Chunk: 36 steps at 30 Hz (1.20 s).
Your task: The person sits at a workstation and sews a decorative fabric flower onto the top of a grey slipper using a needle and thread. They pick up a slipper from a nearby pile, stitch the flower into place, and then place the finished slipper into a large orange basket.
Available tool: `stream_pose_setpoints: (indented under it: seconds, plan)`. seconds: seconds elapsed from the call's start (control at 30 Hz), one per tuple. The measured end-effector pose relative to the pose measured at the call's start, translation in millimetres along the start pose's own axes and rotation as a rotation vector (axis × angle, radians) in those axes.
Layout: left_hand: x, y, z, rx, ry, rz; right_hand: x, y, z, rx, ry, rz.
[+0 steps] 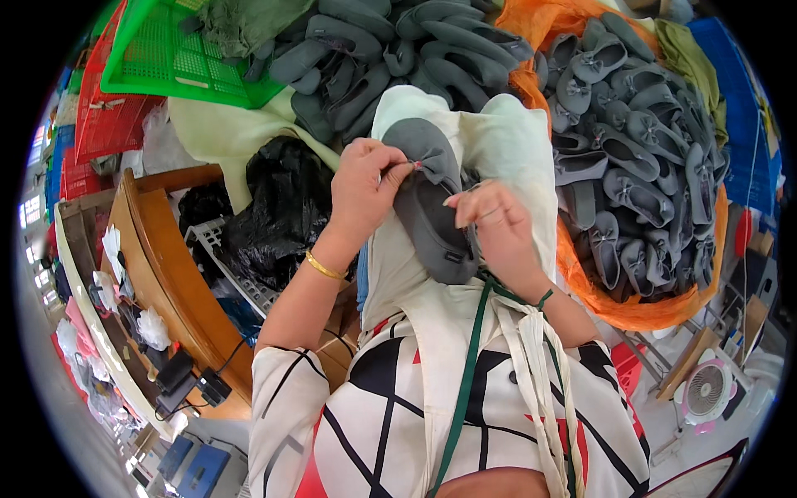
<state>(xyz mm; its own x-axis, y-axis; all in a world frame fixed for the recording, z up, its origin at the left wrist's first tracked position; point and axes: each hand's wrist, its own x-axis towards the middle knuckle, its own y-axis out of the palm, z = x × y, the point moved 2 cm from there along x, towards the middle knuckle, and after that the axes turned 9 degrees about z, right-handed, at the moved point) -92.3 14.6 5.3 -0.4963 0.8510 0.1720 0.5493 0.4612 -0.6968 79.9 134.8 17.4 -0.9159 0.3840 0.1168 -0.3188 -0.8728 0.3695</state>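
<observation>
A dark grey slip-on shoe (pixel 431 217) with a small bow (pixel 433 163) rests on my lap, toe pointing away from me. My left hand (pixel 365 184) pinches the shoe's upper at the left end of the bow, where a tiny reddish spot shows by the fingertips. Over the right side of the shoe's opening is my right hand (pixel 498 226), thumb and forefinger drawn together. Whatever lies between those fingertips is too small to make out. Part of another dark item shows behind the shoe, mostly hidden by it. A pale apron (pixel 515 149) covers my legs.
An orange sack (pixel 647 314) full of grey bow shoes (pixel 635 195) stands at the right. More grey shoes (pixel 365 91) are heaped ahead, beside a green crate (pixel 187 70). At left are a black plastic bag (pixel 278 207) and a curved wooden table (pixel 178 290). A small fan (pixel 707 390) stands lower right.
</observation>
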Motion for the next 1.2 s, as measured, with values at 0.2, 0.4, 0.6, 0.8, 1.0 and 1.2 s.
stream_pose_setpoints:
  seconds: [0.2,0.4,0.6,0.8,1.0,1.2]
  plan:
    - [10,3,-23,-0.155,-0.045,0.176,-11,37,3,-0.629,-0.265,0.342]
    - [36,1,-51,0.343,-0.147,0.469,-15,52,-18,-1.132,-0.387,0.698]
    - [39,14,-31,0.322,-0.204,0.343,-24,54,31,-1.136,-0.529,0.730]
    - [22,12,-13,-0.264,-0.496,0.224,-24,31,55,-0.893,-0.378,0.417]
    - [13,16,-5,-0.469,-0.595,0.175,-34,17,106,-1.043,-0.661,0.313]
    - [15,16,-6,-0.509,-0.589,0.193,-35,19,120,-1.363,-0.523,0.213]
